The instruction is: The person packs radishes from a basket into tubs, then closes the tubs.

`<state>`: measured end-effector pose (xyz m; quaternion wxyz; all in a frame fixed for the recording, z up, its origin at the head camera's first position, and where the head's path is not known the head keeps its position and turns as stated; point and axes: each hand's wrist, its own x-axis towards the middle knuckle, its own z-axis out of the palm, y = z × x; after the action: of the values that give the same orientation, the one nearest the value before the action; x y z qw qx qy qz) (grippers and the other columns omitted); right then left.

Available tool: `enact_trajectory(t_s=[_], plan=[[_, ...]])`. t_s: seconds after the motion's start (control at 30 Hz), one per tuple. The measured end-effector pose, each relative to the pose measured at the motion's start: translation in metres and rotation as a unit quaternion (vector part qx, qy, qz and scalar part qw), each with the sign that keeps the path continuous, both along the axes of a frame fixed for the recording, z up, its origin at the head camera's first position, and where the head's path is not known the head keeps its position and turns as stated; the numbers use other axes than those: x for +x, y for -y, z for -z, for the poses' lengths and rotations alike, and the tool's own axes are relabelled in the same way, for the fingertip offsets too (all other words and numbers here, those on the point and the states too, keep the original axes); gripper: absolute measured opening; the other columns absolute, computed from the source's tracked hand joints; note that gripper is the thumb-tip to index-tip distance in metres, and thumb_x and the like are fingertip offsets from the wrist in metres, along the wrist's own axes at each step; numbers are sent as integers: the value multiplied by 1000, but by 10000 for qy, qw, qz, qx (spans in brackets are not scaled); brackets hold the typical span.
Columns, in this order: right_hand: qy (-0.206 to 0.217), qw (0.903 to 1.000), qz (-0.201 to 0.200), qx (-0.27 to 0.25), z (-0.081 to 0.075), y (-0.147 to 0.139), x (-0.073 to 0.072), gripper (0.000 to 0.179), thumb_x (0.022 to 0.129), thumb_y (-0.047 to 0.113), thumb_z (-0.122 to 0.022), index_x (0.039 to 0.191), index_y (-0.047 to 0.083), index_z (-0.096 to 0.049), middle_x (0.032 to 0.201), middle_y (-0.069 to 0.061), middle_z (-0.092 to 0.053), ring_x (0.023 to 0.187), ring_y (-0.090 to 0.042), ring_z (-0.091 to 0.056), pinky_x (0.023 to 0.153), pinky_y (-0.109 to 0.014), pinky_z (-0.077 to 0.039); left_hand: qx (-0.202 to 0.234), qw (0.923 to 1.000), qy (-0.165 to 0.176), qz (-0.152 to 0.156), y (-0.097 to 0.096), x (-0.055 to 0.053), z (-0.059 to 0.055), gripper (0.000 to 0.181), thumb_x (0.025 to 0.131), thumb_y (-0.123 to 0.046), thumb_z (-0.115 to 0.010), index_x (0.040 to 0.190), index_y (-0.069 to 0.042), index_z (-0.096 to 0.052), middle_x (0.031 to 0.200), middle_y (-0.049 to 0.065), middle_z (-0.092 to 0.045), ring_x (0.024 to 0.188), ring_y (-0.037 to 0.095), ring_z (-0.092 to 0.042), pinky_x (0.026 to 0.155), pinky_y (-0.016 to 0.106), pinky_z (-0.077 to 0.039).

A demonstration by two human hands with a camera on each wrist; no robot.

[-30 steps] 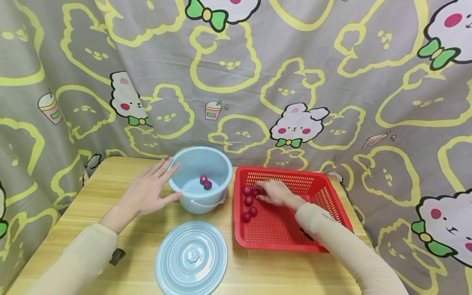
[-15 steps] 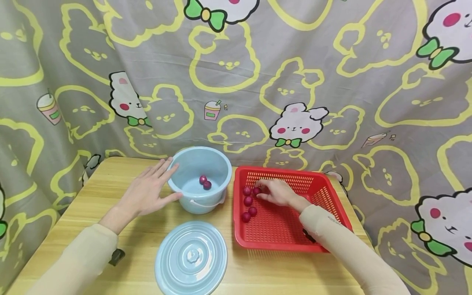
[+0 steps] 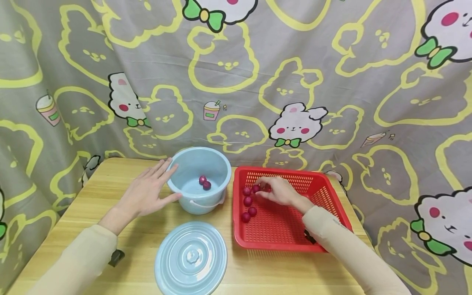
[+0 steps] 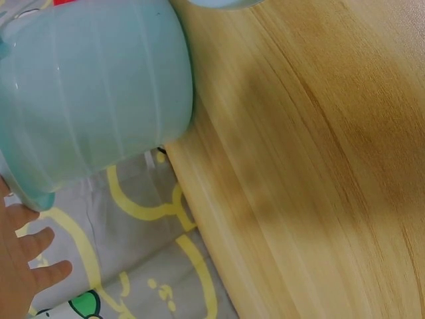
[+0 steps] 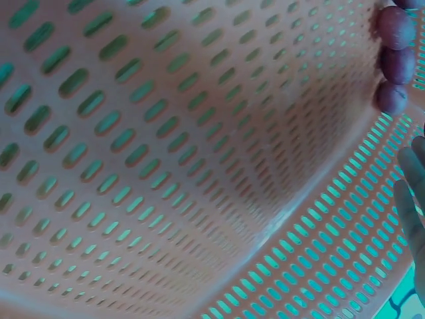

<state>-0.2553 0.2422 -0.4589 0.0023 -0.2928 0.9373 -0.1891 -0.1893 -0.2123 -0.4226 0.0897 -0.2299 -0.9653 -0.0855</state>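
Observation:
In the head view my left hand (image 3: 147, 190) lies with straight, spread fingers against the left rim of a light-blue bucket (image 3: 197, 200). Two dark red plums (image 3: 207, 185) sit on the bucket's bottom. My right hand (image 3: 278, 191) reaches into a red plastic basket (image 3: 287, 246), its thumb and fingers curved round a plum (image 3: 256, 188) near the far left corner. Several other plums (image 3: 248, 201) lie along the basket's left side. The right wrist view shows a row of plums (image 5: 397, 65) above the fingers (image 5: 408, 199), which are partly cut off at the frame's edge.
A round light-blue lid (image 3: 191, 258) lies flat in front of the bucket, left of the basket. All stand on a wooden table (image 3: 121, 176). Behind it hangs a grey patterned curtain (image 3: 236, 135). The bucket's white handle (image 3: 208, 205) hangs down its front.
My right hand, with the plum at its fingertips, has shifted slightly up and to the right inside the basket. The left hand stays at the bucket's rim.

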Motion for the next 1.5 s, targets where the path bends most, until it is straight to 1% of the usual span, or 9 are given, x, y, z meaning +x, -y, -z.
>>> enact_trajectory(t_s=[0.3,0.5,0.63,0.87,1.03,1.13,1.27,1.37,1.5], plan=[[-148,9982,-116,-569,-13,3,3,27,90,22,-86,114,20,-75,99,4,-80,92,-13,-75,86,-39,-65,-8,10000,-25,6,0,1,0,94,98,-69,-58,167,-10,-32,177,18,-23,161,44,-29,127,65,-33],[-204,9970,-110,-743,-24,7,4,30,89,21,-86,117,19,-74,101,3,-80,92,-14,-75,85,-37,-65,-25,10000,-32,5,0,1,0,94,98,-69,-58,167,-10,-32,176,18,-23,161,44,-29,127,65,-33],[-252,9957,-109,-885,-31,10,5,33,88,19,-87,119,17,-74,102,1,-80,94,-14,-76,86,-38,-65,-35,10000,-56,6,0,1,-1,94,98,-69,-58,167,-10,-32,176,18,-23,161,44,-29,127,65,-34],[-412,9932,-241,-1066,-43,18,3,31,92,24,-84,120,15,-75,102,0,-81,94,-14,-77,86,-38,-66,-41,10000,-76,3,0,2,-1,94,98,-69,-58,166,-10,-32,176,19,-24,160,44,-30,126,65,-34],[-439,9905,-379,-1247,-51,25,2,30,93,24,-83,120,15,-74,102,0,-82,95,-17,-79,84,-39,-66,-74,10000,-66,-7,0,2,-1,94,98,-69,-57,167,-10,-31,176,19,-23,161,44,-29,127,65,-34],[-480,9894,-442,-1297,-57,32,2,30,93,24,-83,121,16,-74,103,1,-82,95,-16,-79,84,-38,-65,-75,10000,-54,-12,0,2,-1,95,98,-69,-58,167,-10,-31,176,19,-24,161,45,-29,127,65,-34],[-547,9889,-466,-1300,-63,41,2,30,93,26,-83,121,18,-74,103,4,-81,94,-11,-77,85,-33,-65,-74,10000,-45,-7,0,2,-1,94,98,-69,-58,167,-10,-31,176,19,-23,161,45,-29,127,65,-34],[-564,9884,-518,-1313,-69,49,1,30,93,28,-83,121,19,-74,102,4,-81,94,-9,-76,85,-32,-65,-72,10000,-59,1,-1,2,-2,94,98,-68,-58,167,-9,-32,176,19,-23,161,45,-30,127,65,-34],[-586,9864,-625,-1401,-75,59,0,31,93,27,-83,121,19,-74,101,4,-81,94,-10,-76,88,-34,-65,-45,10000,-73,5,-1,2,-2,94,98,-68,-58,166,-9,-32,176,19,-24,160,45,-30,127,65,-34]])
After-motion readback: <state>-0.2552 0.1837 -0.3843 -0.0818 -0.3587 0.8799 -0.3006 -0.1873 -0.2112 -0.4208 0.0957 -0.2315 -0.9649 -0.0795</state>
